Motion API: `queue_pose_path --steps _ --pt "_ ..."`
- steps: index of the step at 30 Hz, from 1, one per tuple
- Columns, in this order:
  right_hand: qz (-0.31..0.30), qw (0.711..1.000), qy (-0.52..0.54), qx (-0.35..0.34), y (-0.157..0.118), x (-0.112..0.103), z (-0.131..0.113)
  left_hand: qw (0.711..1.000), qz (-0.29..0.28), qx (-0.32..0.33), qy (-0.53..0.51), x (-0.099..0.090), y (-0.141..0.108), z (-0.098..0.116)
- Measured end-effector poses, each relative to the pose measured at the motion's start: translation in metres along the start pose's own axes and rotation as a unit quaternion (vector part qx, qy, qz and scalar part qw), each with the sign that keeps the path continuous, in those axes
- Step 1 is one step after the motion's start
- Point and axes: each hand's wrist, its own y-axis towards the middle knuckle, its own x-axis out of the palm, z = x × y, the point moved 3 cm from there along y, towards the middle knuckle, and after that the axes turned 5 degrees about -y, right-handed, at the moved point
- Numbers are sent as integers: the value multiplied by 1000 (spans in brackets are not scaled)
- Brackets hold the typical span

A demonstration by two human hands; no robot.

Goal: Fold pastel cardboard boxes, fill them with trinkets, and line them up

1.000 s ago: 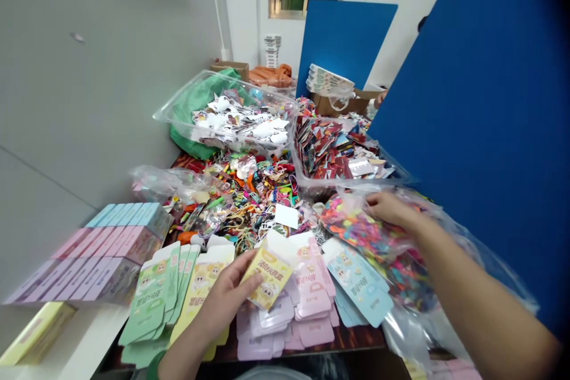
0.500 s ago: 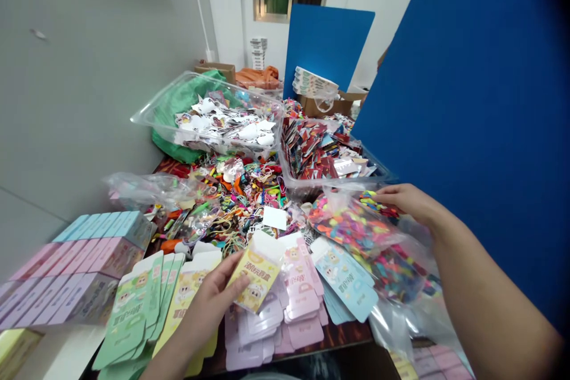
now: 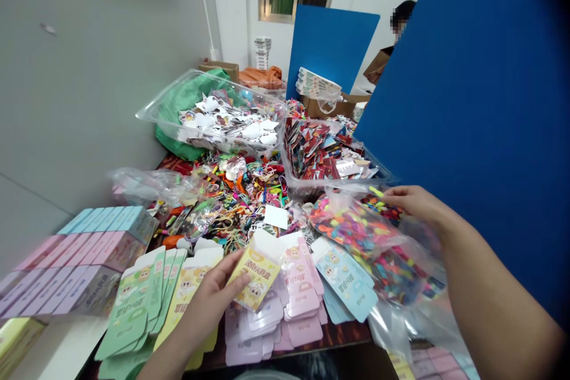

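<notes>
My left hand (image 3: 214,291) holds a flat yellow printed cardboard box blank (image 3: 255,276) by its edge, above a spread of lilac-pink box blanks (image 3: 300,285). Pale blue blanks (image 3: 342,276) lie to their right, while green blanks (image 3: 133,303) and yellow blanks (image 3: 191,288) fan out to their left. My right hand (image 3: 412,202) pinches the top of a clear plastic bag (image 3: 356,228) full of small multicoloured pieces. A second bulge of the bag's contents sits below that hand.
A heap of tangled colourful trinkets (image 3: 240,190) lies mid-table, behind it transparent tubs of white stickers (image 3: 222,124) and red printed pieces (image 3: 325,154). Stacked pink boxes (image 3: 84,261) stand at left. A blue panel (image 3: 467,130) rises at right, with a person (image 3: 398,24) beyond it.
A person has come into view at the back right, beyond the blue panel. My right hand has shifted slightly rightward on the bag. The scene sits slightly differently as my head moved.
</notes>
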Motion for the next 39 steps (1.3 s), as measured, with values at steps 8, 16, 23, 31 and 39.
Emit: queue_pose_path --steps 8,16,23,31,39 --pt "-29 983 168 -73 -41 25 -51 999 -8 15 -31 18 3 7" --pt "-206 946 164 -189 -109 152 -105 995 -39 59 -71 27 12 2" --pt "-286 908 -2 -305 -116 181 -125 990 -44 86 -99 16 2 10" --pt "-460 803 -113 -363 -126 192 -139 989 -37 67 -130 8 -4 -2" --pt "-216 879 -169 -390 -66 245 -168 989 -72 66 -107 8 -16 -8"
